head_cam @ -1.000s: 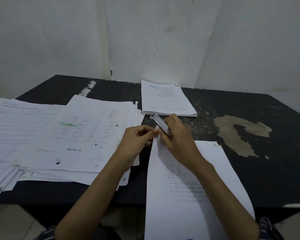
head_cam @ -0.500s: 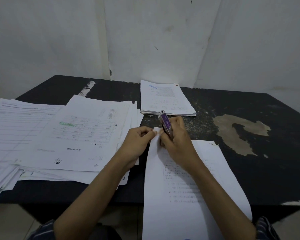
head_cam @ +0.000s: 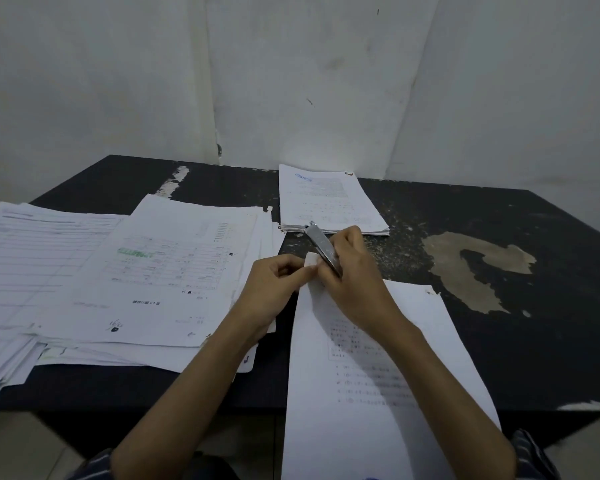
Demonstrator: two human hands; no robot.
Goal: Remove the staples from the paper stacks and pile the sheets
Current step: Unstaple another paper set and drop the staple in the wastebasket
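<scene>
A stapled paper stack [head_cam: 378, 375] lies in front of me, hanging over the near edge of the black table [head_cam: 499, 341]. My left hand [head_cam: 274, 289] pinches its top left corner, which is lifted off the table. My right hand [head_cam: 354, 271] grips a small metal staple remover [head_cam: 323, 245] and holds its near end against that corner. The staple itself is hidden by my fingers. A pile of loose sheets [head_cam: 174, 271] spreads across the left of the table.
A neat thick paper stack [head_cam: 326, 202] sits at the back centre, just beyond my right hand. More lined sheets [head_cam: 25, 258] overhang the table's left edge. A worn tan patch [head_cam: 471, 268] marks the table on the right. White walls stand close behind.
The staple remover has turned in my right hand: its purple side faced me half a second ago, its metal side shows now, leaning left. Both hands stay at the corner.
</scene>
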